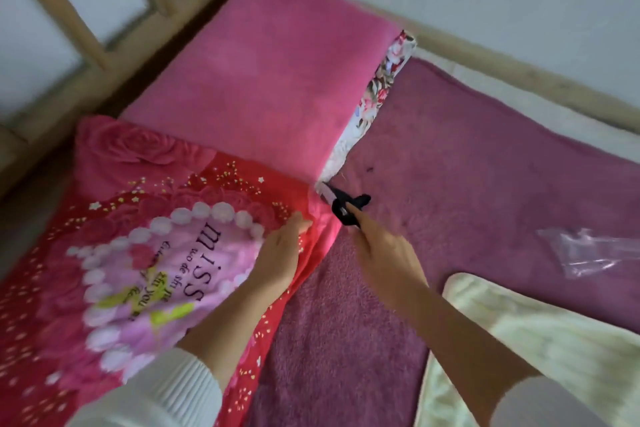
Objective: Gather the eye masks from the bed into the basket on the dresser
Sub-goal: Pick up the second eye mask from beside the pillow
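Observation:
A black eye mask (341, 203) with a pale strap end lies on the purple bed cover (485, 156), just below the corner of the pink pillow (277, 66). My right hand (377, 253) reaches over the cover and its fingers pinch the mask's near edge. Flat on the edge of the red rose-printed blanket (114, 253) rests my left hand (282, 253), fingers together, holding nothing. The basket and dresser are out of view. The frame is motion-blurred.
A clear plastic bag (585, 253) lies on the cover at the right. A cream fleece blanket (519, 347) fills the lower right. The wooden bed frame (86, 31) and white wall border the bed at the top and left.

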